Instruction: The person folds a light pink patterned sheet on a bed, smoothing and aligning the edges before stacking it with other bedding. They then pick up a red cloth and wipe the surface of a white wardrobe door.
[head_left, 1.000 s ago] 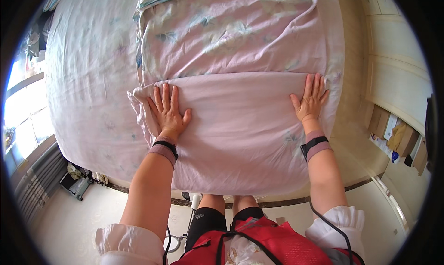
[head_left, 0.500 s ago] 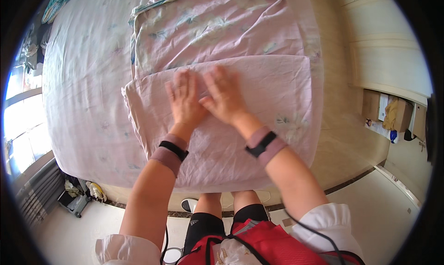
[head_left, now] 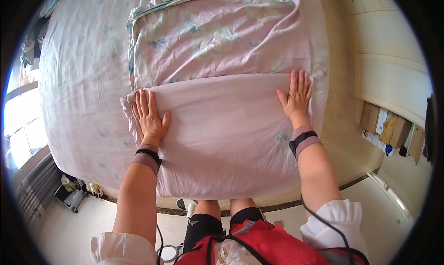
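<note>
Both hands lie flat on a folded pink sheet spread over the bed. The left hand presses its left edge, the right hand its far right corner.

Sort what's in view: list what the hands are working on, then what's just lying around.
In hand:
- left hand, flat on folded pink sheet
- right hand, flat on the same sheet
- floral quilt beneath the fold

Lying about:
- bed sheet
- shelf items
- floor clutter

Single head view, looking steeply down, close over bed.
</note>
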A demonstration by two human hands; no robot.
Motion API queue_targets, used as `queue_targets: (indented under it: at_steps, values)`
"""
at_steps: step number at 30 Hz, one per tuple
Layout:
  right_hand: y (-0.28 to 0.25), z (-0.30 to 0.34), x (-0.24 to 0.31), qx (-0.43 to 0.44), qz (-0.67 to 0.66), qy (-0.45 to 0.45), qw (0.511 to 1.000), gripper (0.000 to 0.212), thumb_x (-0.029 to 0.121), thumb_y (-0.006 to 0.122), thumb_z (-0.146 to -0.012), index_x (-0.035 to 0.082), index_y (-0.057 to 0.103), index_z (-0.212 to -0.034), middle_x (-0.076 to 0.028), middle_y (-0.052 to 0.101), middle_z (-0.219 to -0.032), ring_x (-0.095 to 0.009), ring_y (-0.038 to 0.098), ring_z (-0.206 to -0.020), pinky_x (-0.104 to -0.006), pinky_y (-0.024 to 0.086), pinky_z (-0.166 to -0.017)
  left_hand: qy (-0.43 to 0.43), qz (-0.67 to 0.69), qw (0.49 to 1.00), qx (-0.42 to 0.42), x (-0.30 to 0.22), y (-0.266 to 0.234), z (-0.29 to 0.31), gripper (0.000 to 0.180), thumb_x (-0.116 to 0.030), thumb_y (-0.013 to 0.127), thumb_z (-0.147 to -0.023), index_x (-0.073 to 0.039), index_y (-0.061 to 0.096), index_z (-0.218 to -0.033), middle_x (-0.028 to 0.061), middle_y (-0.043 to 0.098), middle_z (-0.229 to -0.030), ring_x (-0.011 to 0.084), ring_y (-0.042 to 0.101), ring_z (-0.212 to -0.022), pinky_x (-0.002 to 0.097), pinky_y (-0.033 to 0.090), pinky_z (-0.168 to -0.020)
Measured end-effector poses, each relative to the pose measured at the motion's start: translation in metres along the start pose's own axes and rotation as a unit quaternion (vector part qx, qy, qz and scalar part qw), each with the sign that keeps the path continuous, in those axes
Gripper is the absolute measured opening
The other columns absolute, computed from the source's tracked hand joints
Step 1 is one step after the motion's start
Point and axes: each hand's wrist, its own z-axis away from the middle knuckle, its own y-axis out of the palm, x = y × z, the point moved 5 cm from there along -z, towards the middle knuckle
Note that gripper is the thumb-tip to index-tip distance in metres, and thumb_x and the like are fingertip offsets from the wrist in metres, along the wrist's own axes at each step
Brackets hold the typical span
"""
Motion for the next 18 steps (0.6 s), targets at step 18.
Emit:
queue_targets:
  at_steps: [18]
  values:
    - [0.006, 0.0, 0.002, -0.037, -0.035, -0.026, 0.998, 0.085, 0.064, 0.043, -0.093, 0.015, 0.023, -0.159, -0.019, 0.023, -0.163, -0.041, 0.018, -0.15, -0.0598, 0.006, -0.12, 0.013, 0.032, 0.999, 0.002, 0.009, 0.015, 0.002, 0.091, -0.039, 0.066, -0.073, -0.01, 0.032, -0.152, 0.0214, 0.023, -0.161, 0.0421, 0.015, -0.151, 0.0602, 0.008, -0.121]
